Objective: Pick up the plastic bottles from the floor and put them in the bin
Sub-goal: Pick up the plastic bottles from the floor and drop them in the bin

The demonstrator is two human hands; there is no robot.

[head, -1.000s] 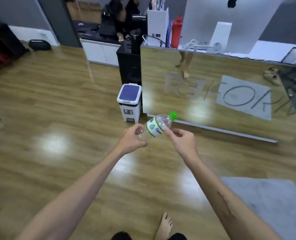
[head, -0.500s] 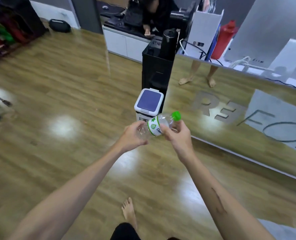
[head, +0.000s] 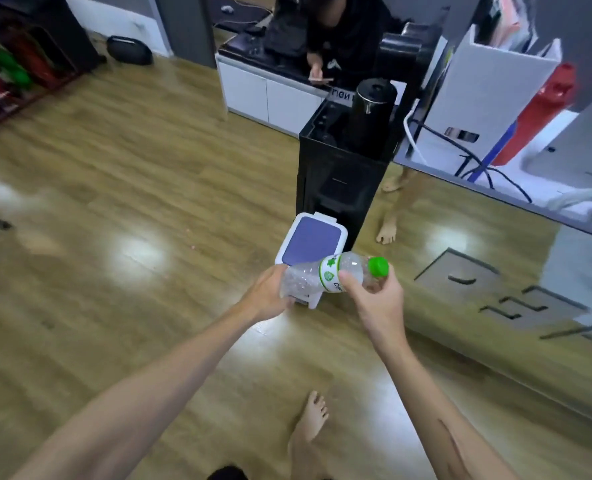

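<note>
Two hands hold one clear plastic bottle point(head: 325, 277) lying crosswise in the air, just above the near edge of the bin point(head: 311, 242): the left hand point(head: 270, 294) has its fingers curled round the crumpled base, and the right hand point(head: 379, 299) has its fingers wrapped round the neck end beside the green cap point(head: 378, 266). The white bin, its purple lid closed, stands on the wooden floor point(head: 131, 188) right against a black cabinet point(head: 339, 188) on its far side, and a bare foot point(head: 310, 424) rests on the floor at the near edge.
</note>
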